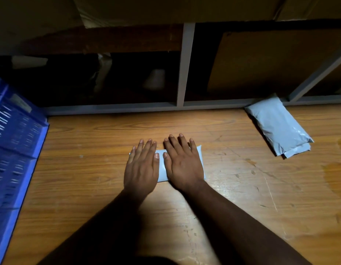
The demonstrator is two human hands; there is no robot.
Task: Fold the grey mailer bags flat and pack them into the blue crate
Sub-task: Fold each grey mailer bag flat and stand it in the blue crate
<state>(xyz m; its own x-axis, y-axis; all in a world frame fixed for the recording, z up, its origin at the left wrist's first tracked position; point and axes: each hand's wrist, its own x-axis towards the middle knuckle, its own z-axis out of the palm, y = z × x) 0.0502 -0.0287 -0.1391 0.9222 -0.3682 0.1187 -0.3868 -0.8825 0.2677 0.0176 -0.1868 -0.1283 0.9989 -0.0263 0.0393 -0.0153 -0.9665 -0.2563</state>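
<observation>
Wood-grain surface (108, 188) carries everything here. The blue crate (16, 140) stands well off to the left of the left hand (142, 165). A second grey bag (278, 125), already folded, lies far off beyond the right hand (183, 163). The bag (162, 169) being worked lies under both hands, which rest side by side with fingers straight, palms pressing it flat and gripping nothing. The step looks like flattening the fold. Next, probably, the hands must curl round the bag and carry it left into the crate.
</observation>
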